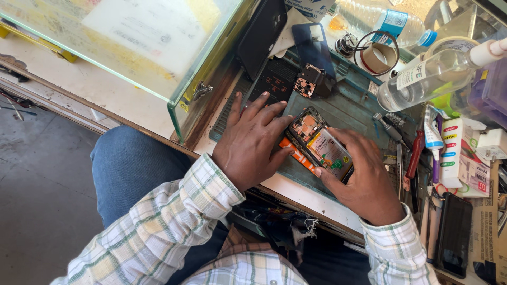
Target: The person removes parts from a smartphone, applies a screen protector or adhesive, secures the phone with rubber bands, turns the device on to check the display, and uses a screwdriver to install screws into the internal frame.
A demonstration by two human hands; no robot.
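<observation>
Two hands are meeting over an opened phone point(319, 146) lying on a teal mat point(354, 108) at the middle of the bench. The left hand point(252, 142) is lying flat with fingers spread, its fingertips pressing on the phone's edge at the 9 o'clock side, over an orange strip point(296, 153). The right hand point(359, 177) is cupping the phone from 4 o'clock, thumb and fingers gripping its sides. The phone's back is off, so its board and battery are showing. At 12 o'clock from it a loose dark part point(311, 82) is sitting on the mat. At 2 o'clock a clear bottle point(428, 79) is lying tilted beside a tape roll point(377, 55). At 3 o'clock tools point(414, 155) and tubes point(434, 138) are lying crowded together. At 10 o'clock a glass case point(174, 58) is standing on the bench
</observation>
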